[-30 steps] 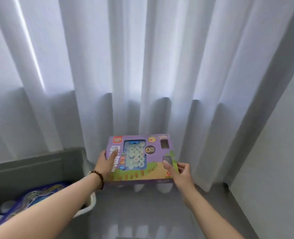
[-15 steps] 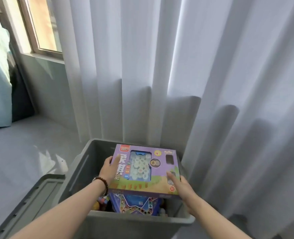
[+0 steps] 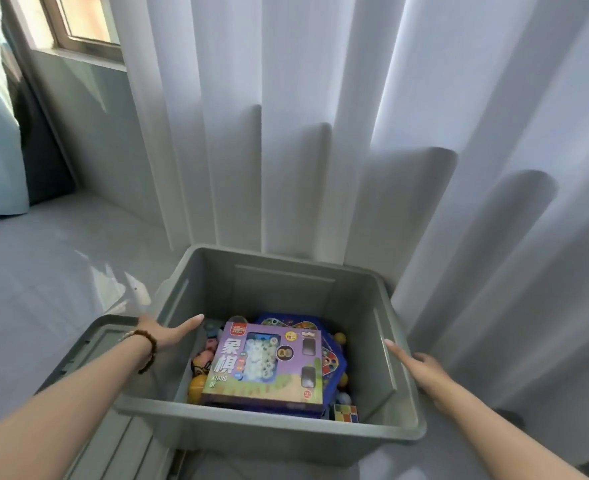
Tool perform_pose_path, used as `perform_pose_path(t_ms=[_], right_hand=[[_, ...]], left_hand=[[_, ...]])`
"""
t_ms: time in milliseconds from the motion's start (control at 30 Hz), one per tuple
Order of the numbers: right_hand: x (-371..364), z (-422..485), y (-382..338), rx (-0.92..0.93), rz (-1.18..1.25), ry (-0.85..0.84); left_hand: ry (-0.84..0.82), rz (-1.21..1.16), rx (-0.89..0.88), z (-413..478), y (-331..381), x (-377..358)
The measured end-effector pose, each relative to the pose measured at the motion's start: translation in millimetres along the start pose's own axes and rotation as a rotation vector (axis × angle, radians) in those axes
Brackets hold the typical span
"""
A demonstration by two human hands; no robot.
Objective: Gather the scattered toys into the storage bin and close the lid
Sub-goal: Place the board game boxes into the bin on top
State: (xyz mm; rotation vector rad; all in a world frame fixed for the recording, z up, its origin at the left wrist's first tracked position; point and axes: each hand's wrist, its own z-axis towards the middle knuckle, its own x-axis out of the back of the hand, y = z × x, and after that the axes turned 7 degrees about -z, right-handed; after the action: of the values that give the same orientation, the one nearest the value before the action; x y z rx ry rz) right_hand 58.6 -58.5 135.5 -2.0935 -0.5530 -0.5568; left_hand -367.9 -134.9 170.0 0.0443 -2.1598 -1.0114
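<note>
— Which step is the person working through?
— Judging by the layout, placing is wrapping up. The lid is lying on the floor just left of the storage bin. The left hand is hovering over the left rim, fingers straight, holding nothing.
— And the purple game box?
— It is lying flat, face up, on the toys inside the bin. Its long axis is running side to side, with the printed top pointing toward the curtain. The right hand is stretching along the right rim, equally empty. Next is probably fetching the lid and squaring it over the rim.
</note>
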Motion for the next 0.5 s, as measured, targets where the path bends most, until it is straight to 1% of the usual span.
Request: perform_pose_path(t_ms=[33,233,367,500], right_hand=[[-3.5,4.6,2.7,-0.006,0.011,0.004],[-20.0,4.0,3.3,-0.012,0.153,0.035],[-25.3,1.7,12.9,0.013,0.239,0.088],[-4.2,-9.5,34.2,-0.009,0.255,0.115]], left_hand=[[-0.005,0.012,0.014,1.1,-2.7,-0.9],[0.1,0.109,0.036,14.9,-20.3,-10.7],[0.111,-0.012,0.024,10.8,-19.0,-14.5],[0.107,-0.126,0.049,-7.5,-11.1,-26.2]])
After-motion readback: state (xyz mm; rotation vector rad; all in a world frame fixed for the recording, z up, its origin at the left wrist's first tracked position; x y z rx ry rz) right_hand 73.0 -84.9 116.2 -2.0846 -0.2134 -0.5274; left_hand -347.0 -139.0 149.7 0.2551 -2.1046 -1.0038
